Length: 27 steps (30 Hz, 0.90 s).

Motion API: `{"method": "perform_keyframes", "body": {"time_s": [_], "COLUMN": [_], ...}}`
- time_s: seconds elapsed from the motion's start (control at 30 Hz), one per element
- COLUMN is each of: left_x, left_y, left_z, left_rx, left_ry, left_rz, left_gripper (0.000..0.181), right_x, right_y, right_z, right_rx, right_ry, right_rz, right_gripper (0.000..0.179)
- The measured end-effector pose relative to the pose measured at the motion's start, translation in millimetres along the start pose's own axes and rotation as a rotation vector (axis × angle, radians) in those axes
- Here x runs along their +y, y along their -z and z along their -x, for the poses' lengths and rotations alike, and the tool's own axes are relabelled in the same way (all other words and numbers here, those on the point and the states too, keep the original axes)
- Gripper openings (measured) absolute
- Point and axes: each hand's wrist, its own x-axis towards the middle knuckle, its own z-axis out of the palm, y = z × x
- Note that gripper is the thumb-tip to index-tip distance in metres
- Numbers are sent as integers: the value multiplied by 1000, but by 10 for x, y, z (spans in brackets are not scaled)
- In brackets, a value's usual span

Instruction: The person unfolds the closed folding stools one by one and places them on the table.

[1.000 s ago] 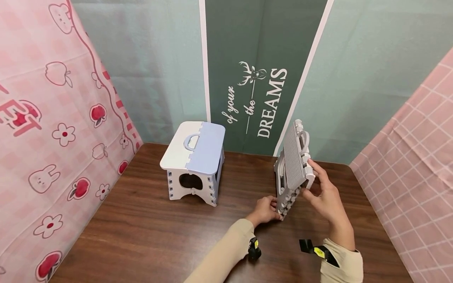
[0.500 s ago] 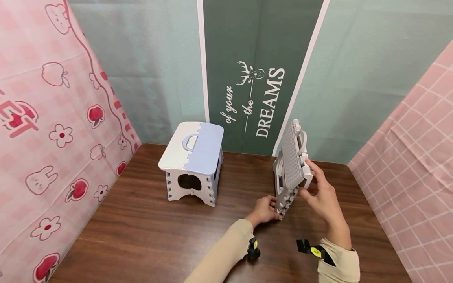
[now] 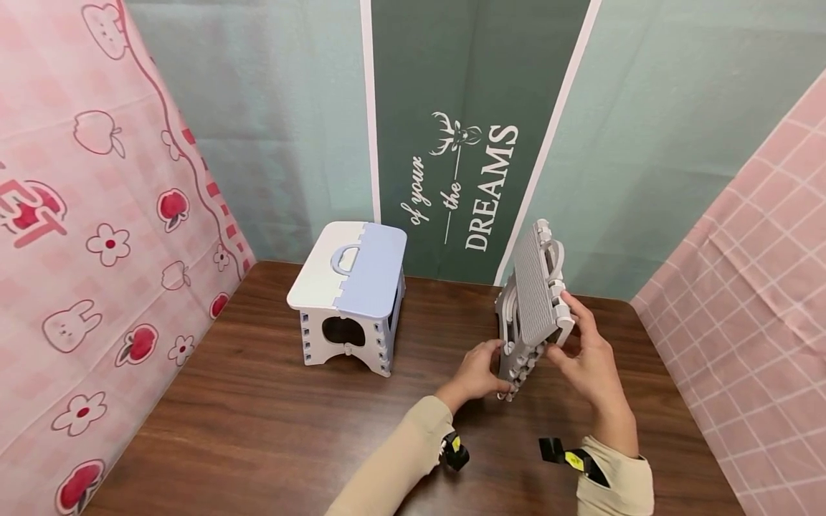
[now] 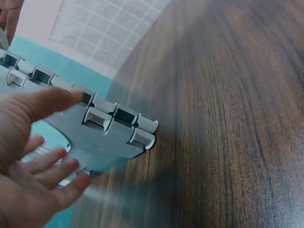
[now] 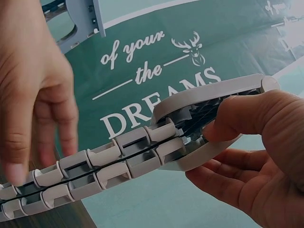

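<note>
A grey folding stool (image 3: 535,294) stands folded nearly flat on the table's right half, tilted upright with its carry handle (image 3: 553,259) toward the upper right. My right hand (image 3: 596,369) grips the stool's near upper corner. In the right wrist view, the thumb (image 5: 237,114) reaches into the gap between the seat halves while the fingers lie along the outside. Low by the hinged leg (image 4: 102,126) is my left hand (image 3: 476,373), its thumb over the hinge edge and its fingers spread loosely beside the leg panel.
A white and blue folding stool (image 3: 351,276) stands unfolded on the left part of the wooden table (image 3: 258,430). Fabric hangs around: a pink printed sheet (image 3: 110,287) left, a green lettered backdrop (image 3: 477,86) behind, a pink checked sheet (image 3: 755,301) right.
My left hand has loosened at the stool's lower edge, its fingers lifting and moving slightly up and left. The right hand keeps its grip, and the grey stool stays nearly where it was.
</note>
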Motion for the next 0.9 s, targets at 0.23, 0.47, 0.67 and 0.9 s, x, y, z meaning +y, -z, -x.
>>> {"method": "perform_keyframes", "body": {"time_s": [0.23,0.47,0.67,0.9], "left_x": [45,-36,-70,-103], "left_y": [-50,-118,-86,-89], "left_z": [-13,-97,-118,-107], "left_rx": [15,41,19,22], "left_ry": [-92,-136,-128,-71], "left_rz": [28,-104,-69,12], "left_gripper": [73,61,61,57], "right_x": [14,15,-4,-35], "right_y": [-15,-41,-56,-84], "right_z": [-11,-40,-55,-54], "right_rx": [-9,-19,-17,-27], "right_ry": [15,43,48,29], "right_rz": [0,-13,-21,-39], "right_gripper": [90,91,90,90]}}
